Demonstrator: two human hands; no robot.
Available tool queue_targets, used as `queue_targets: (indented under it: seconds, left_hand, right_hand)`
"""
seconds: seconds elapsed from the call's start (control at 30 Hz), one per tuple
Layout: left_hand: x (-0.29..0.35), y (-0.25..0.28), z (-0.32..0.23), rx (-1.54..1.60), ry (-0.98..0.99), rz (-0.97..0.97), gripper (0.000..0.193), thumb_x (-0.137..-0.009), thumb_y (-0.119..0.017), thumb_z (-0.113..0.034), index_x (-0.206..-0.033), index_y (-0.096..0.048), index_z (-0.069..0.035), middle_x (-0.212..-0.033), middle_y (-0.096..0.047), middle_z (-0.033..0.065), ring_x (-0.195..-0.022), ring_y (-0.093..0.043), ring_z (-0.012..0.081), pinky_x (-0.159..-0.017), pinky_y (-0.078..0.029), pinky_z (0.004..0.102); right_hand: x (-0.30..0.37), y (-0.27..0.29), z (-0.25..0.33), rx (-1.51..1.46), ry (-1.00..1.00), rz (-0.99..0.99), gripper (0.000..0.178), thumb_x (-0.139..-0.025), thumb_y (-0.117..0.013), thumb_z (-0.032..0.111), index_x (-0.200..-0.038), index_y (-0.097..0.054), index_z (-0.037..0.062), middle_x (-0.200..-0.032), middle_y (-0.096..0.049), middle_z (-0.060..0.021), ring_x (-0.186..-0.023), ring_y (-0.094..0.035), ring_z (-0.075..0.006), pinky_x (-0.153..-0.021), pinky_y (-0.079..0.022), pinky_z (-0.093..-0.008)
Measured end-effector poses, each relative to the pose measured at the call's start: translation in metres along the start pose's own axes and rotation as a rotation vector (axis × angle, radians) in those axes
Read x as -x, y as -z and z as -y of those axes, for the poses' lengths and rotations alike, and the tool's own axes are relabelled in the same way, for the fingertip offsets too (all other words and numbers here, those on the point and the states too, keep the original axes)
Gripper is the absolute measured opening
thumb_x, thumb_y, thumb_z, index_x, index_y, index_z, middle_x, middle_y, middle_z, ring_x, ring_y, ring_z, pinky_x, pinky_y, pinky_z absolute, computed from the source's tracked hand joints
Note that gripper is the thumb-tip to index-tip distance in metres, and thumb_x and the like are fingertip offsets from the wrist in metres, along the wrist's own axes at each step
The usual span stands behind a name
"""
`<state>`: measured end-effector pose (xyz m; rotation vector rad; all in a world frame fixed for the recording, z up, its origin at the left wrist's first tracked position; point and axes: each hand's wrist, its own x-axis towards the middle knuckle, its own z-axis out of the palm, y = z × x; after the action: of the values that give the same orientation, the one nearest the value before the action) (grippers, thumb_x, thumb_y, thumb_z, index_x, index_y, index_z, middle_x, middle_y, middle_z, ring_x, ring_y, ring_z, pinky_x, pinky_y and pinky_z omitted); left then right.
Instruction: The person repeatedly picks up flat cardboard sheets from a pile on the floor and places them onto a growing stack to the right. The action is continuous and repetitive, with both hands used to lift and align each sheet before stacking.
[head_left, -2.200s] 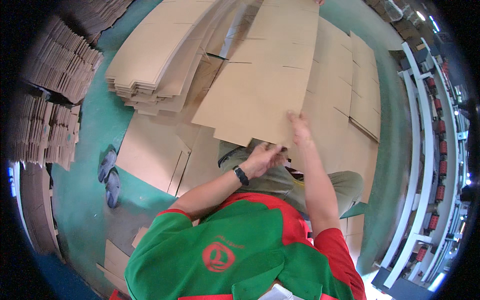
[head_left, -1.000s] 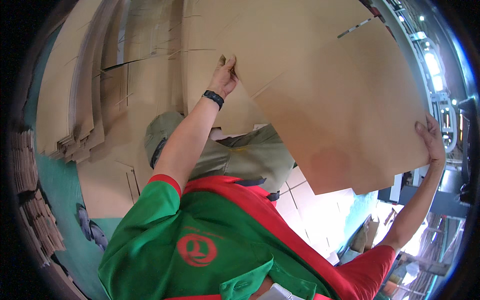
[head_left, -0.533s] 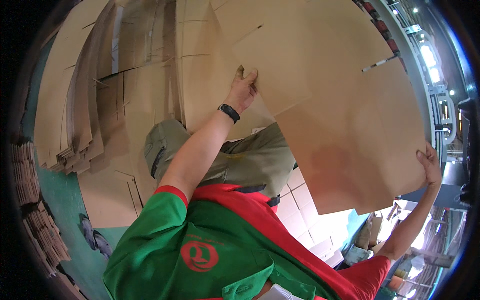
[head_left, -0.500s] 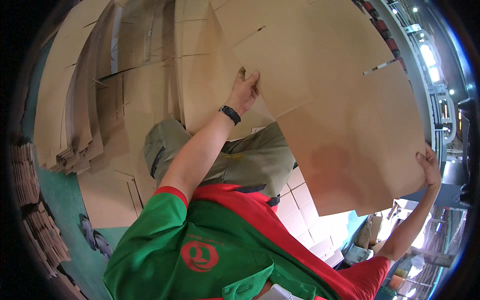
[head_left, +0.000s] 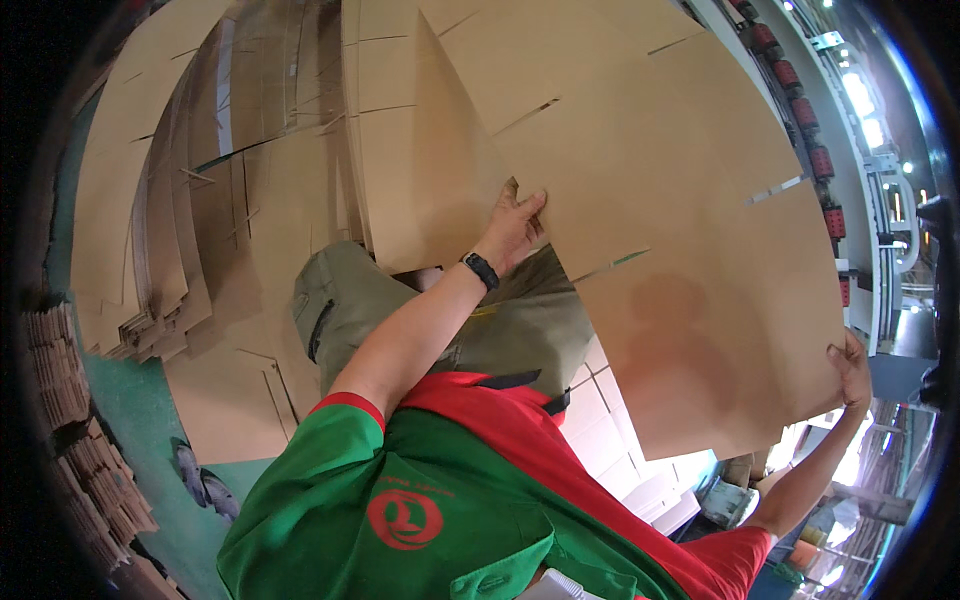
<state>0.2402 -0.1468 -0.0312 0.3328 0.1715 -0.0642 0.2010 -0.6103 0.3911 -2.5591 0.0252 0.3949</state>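
Note:
I hold a large flat brown cardboard sheet [head_left: 650, 200] with slots cut in it, lifted in front of me and tilted. My left hand [head_left: 512, 228], with a black wristband, grips the sheet's near left edge. My right hand [head_left: 852, 372] grips its far right corner, arm stretched out. Below the sheet are my green and red shirt and olive trousers.
Stacks of flat cardboard blanks [head_left: 160, 230] lie fanned out at the left on a green floor [head_left: 150, 420]. Bundles of smaller folded cardboard [head_left: 70, 400] line the far left. A roller conveyor [head_left: 800, 90] runs along the upper right. Pale boxes [head_left: 620, 440] lie beneath the sheet.
I have swung the sheet from the pile in front toward my right. My left hand slid lower along its edge, and my right arm stays stretched to the far corner.

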Motion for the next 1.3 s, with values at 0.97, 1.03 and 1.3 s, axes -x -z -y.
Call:
queue_targets:
  seconds: [0.97, 1.03, 1.3]
  left_hand:
    - [0.007, 0.023, -0.002, -0.15, 0.054, -0.12, 0.033, -0.093, -0.065, -0.013, -0.122, -0.051, -0.01, -0.118, -0.061, 0.0041, -0.108, -0.061, 0.0163, -0.093, -0.053, 0.0312]
    - [0.017, 0.014, -0.005, -0.105, 0.093, -0.101, 0.033, -0.093, -0.064, -0.015, -0.122, -0.05, -0.009, -0.117, -0.062, 0.0038, -0.109, -0.061, 0.0167, -0.093, -0.053, 0.032]
    - [0.092, -0.011, 0.022, 0.031, 0.437, -0.046, 0.033, -0.095, -0.063, -0.017, -0.124, -0.052, -0.005, -0.121, -0.063, 0.007, -0.111, -0.062, 0.0198, -0.094, -0.054, 0.0339]
  right_hand:
    - [0.014, -0.023, -0.023, -0.195, -0.119, -0.015, 0.052, -0.082, -0.075, 0.028, -0.124, -0.059, 0.0007, -0.108, -0.067, -0.0054, -0.096, -0.061, -0.0127, -0.089, -0.045, -0.0279]
    - [0.015, -0.024, -0.024, -0.204, -0.129, -0.027, 0.051, -0.083, -0.074, 0.028, -0.124, -0.059, 0.0003, -0.108, -0.067, -0.0057, -0.096, -0.061, -0.0127, -0.088, -0.045, -0.0279]
    - [0.022, -0.041, -0.011, -0.163, -0.174, -0.102, 0.048, -0.085, -0.072, 0.026, -0.122, -0.06, -0.0014, -0.106, -0.067, -0.005, -0.092, -0.06, -0.0123, -0.086, -0.047, -0.0275]
